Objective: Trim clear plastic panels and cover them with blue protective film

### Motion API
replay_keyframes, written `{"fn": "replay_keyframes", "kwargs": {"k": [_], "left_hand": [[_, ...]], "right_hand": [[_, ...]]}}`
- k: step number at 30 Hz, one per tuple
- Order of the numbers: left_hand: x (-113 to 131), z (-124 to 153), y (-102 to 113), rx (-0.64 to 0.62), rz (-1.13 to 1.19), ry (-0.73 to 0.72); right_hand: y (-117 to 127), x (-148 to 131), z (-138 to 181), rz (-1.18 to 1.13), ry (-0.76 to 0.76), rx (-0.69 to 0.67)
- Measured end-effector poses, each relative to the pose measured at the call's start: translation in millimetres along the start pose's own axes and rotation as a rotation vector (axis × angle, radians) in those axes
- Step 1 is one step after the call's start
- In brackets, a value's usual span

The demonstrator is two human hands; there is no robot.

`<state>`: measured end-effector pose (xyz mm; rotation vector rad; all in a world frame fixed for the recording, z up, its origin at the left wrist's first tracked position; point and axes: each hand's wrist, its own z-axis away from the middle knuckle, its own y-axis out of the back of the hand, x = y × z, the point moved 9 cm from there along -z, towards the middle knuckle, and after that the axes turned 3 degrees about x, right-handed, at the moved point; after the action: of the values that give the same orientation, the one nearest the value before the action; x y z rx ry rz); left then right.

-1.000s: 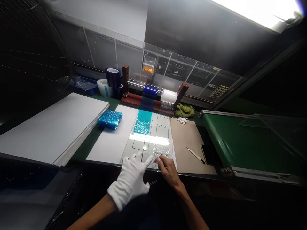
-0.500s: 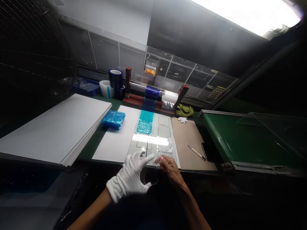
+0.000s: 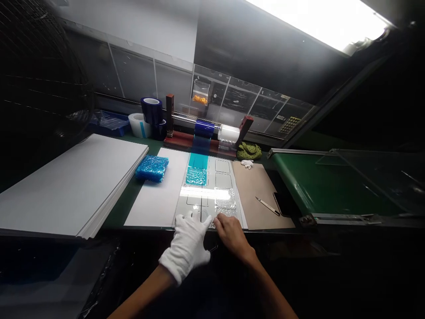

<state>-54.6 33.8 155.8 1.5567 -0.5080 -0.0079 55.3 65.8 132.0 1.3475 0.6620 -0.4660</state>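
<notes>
My left hand (image 3: 188, 243), in a white glove, is at the table's front edge with fingers spread around a clear thin panel; only a corner of its thin edge (image 3: 214, 248) shows beside the thumb, the rest hidden. My bare right hand (image 3: 232, 233) is closed, its thumb and fingertips pinching the near end of a clear film strip (image 3: 226, 198). This strip lies wrinkled on a marked template sheet (image 3: 195, 212) under both hands. Left of it on the template runs a teal-blue film strip (image 3: 197, 175), coming from a blue roll (image 3: 204, 128).
A wooden stand (image 3: 169, 115) carries the blue roll and a clear film roll (image 3: 229, 133). A blue wrapped bundle (image 3: 152, 168) lies beside a stack of white sheets (image 3: 83, 181). A pen-like cutter (image 3: 267, 206) and phone (image 3: 282, 204) lie right, before a green conveyor belt (image 3: 318, 190).
My left hand has turned and its fingers have moved closer to the template. My right hand has lowered to the end of the clear film strip. The view has shifted slightly.
</notes>
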Motion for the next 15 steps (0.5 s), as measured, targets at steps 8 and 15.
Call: {"fn": "replay_keyframes", "kwargs": {"k": [8, 15], "left_hand": [[-12, 10, -29, -0.074, 0.533, -0.058], [-30, 14, -111, -0.167, 1.636, 0.386]], "right_hand": [[18, 198, 42, -1.172, -0.662, 0.401], [1, 291, 205, -1.047, -1.019, 0.944]]}}
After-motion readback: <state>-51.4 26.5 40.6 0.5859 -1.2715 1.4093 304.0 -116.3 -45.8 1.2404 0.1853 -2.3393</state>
